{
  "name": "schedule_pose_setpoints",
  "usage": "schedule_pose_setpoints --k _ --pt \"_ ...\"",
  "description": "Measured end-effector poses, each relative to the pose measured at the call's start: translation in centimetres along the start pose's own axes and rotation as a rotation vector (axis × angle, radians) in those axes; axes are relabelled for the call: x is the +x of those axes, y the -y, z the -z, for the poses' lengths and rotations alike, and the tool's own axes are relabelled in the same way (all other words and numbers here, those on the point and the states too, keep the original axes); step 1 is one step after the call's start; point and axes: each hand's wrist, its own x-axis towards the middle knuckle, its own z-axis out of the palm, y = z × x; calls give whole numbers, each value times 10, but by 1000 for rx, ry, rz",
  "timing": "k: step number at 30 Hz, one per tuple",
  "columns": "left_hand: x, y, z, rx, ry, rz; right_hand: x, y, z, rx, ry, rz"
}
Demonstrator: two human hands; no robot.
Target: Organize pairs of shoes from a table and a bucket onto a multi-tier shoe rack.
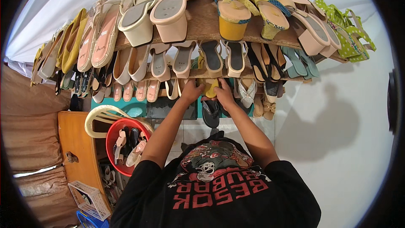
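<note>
Both my arms reach forward to the lower shelf of a shoe rack. A yellow shoe sits between my hands, partly covered by them; its exact kind cannot be made out. My left hand is closed at its left side, and my right hand closes on its right edge. Just below my right hand, a black sandal points down toward me. A silver-white sandal rests to the right of my right hand, and a pale shoe lies left of my left hand.
Wooden shelves above hold several heeled sandals, among them yellow-blue heels and a pink heel. At left, a red bucket of shoes stands by a cream plastic chair and a wooden cabinet. A white basket is lower left.
</note>
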Motion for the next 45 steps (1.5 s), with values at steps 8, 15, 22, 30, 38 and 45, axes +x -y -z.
schedule_pose_setpoints --k 8,15,22,30,38,45 --pt "2 13 -12 3 4 90 -7 -7 2 103 5 17" --pt "-7 30 -13 33 -191 -171 -17 -12 7 116 10 14" --pt "-47 -27 12 -369 56 214 -23 -27 11 12 10 131" --pt "-169 -5 49 -422 21 19 -102 -23 -30 -225 -99 489" --pt "-352 70 75 -655 -189 241 -163 -100 -111 -380 474 252" --pt "-469 127 130 -747 -406 274 -232 -138 -225 -392 647 18"
